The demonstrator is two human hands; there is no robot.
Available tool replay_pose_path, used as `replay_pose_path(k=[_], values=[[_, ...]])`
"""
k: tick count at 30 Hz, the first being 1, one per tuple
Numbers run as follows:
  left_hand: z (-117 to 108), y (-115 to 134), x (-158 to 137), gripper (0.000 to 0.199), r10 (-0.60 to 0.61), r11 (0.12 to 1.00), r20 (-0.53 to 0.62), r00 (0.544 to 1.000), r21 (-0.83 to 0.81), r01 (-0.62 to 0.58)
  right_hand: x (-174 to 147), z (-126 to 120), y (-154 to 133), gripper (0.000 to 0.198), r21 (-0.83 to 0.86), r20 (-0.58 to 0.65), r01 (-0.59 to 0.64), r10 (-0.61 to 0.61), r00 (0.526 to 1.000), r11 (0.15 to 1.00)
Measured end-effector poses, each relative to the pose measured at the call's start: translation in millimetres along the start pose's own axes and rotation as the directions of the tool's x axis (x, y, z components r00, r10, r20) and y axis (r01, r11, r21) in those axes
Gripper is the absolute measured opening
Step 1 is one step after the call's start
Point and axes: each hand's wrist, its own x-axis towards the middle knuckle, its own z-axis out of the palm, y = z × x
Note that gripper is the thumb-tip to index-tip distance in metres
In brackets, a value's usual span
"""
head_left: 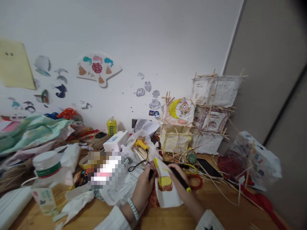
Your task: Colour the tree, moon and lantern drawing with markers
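A white paper sheet [168,196] with yellow and brown colouring lies between my hands over the table's front part. My right hand [179,179] is closed around a black marker [179,179] with a yellow end, which slants across it towards the wrist. On the other side, my left hand [143,184] is closed at the sheet's left edge, with a small black cap-like piece [151,174] between its fingers. The marker's tip is hidden. Beneath the sheet shows a reddish-brown patterned piece [153,198].
Stick-framed paper panels [178,111] stand behind my hands. Red-handled scissors [198,182] and a phone [209,168] lie at right. A plastic bag of sticks with a yellow glue gun [141,144] sits ahead. A capped plastic jar [48,182], a white box [116,141] and a bottle [111,125] stand left.
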Motion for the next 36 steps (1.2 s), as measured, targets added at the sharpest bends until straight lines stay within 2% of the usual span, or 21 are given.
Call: replay_pose_path(k=[2,5,8,10,12,17,18,22,24,25,27,31,33,36], values=[[-5.6,-1.6,2.9,0.017,-0.019,1.0,-0.049,0.999,0.022,0.02,3.1,-7.5,-3.0,0.026,-0.008,-0.132,-0.035,0.034,0.991,0.999],[-9.0,-1.3,2.7,0.015,0.021,1.0,-0.024,0.999,0.013,-0.021,5.1,-14.0,-7.3,0.026,-0.087,-0.18,-0.04,0.024,0.983,0.995],[-5.1,1.1,-2.6,0.017,0.05,0.999,0.003,0.999,-0.006,-0.05,-0.5,-7.1,-5.8,0.028,-0.109,-0.117,-0.054,0.041,0.992,0.993],[-3.7,0.5,-4.6,0.017,0.05,0.999,0.0,0.999,-0.012,-0.05,-5.1,-1.6,-2.0,0.031,-0.126,-0.032,-0.032,0.029,0.999,0.991],[-5.4,-2.6,-3.5,0.016,0.037,0.999,-0.01,0.999,-0.003,-0.037,-7.3,-0.5,2.0,0.034,-0.13,0.003,-0.002,0.002,1.0,0.991],[-6.2,-5.9,0.6,0.011,-0.043,0.999,-0.089,0.995,0.021,0.045,-5.9,-5.0,7.0,0.035,-0.113,-0.184,0.03,-0.051,0.982,0.993],[-3.9,-4.3,-0.2,0.01,-0.04,0.999,-0.08,0.996,0.005,0.04,-6.3,-3.6,7.1,0.034,-0.109,-0.178,0.036,-0.055,0.982,0.993],[2.2,1.3,-2.8,0.012,0.055,0.998,0.018,0.998,-0.042,-0.054,-8.3,5.1,5.7,0.03,-0.139,-0.029,0.078,-0.083,0.996,0.987],[-1.4,-0.5,-0.1,0.017,0.059,0.998,-0.022,0.998,-0.018,-0.06,-6.9,4.4,4.2,0.03,-0.154,-0.092,0.071,-0.086,0.992,0.986],[-4.4,-2.6,2.2,0.019,0.029,1.0,-0.083,0.996,0.014,-0.028,-5.6,2.4,3.6,0.029,-0.153,-0.147,0.061,-0.083,0.986,0.986],[-10.1,-7.2,7.0,0.02,0.03,0.998,-0.112,0.993,0.063,-0.023,-2.5,-3.2,3.0,0.027,-0.141,-0.217,0.055,-0.085,0.973,0.988],[-11.2,-10.1,9.9,0.021,0.071,0.994,-0.074,0.995,0.086,-0.065,0.2,-8.4,5.3,0.023,-0.1,-0.204,0.065,-0.084,0.975,0.993],[-5.8,-7.1,7.1,0.02,0.056,0.995,-0.102,0.993,0.091,-0.047,-2.1,-3.7,6.7,0.022,-0.072,-0.203,0.051,-0.064,0.977,0.996],[5.6,-1.2,0.0,0.019,0.036,0.996,-0.102,0.994,0.083,-0.028,-8.2,8.8,7.3,0.021,-0.059,-0.106,0.074,-0.08,0.991,0.996]])
